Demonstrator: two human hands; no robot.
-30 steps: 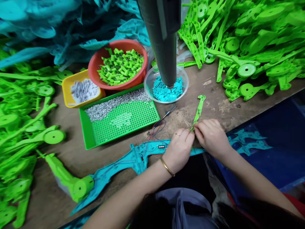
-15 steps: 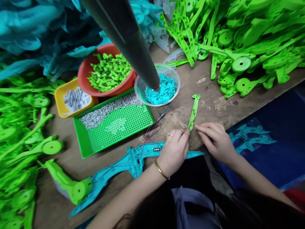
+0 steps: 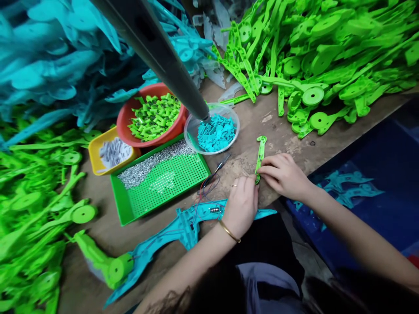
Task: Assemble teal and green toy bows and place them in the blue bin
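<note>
A slim lime-green plastic part with a hooked top lies on the table. My left hand is closed at its lower end, holding it. From the right, my right hand meets the part's edge with fingers pinched together; what lies between them is hidden. Behind my left hand stretches a long turquoise plastic shell, with thin red and dark wires and a small metal spring-like piece on it. At its left end sits a green part with a round drum.
A green perforated tray of small metal pieces stands beside a yellow container, a red bowl and a clear bowl of turquoise bits. A dark screwdriver-like tool hangs overhead. Green parts are heaped at the right.
My right hand has moved left, its fingertips going from beside the green part onto its edge. My left hand stays at the lower end. The whole view has shifted slightly.
</note>
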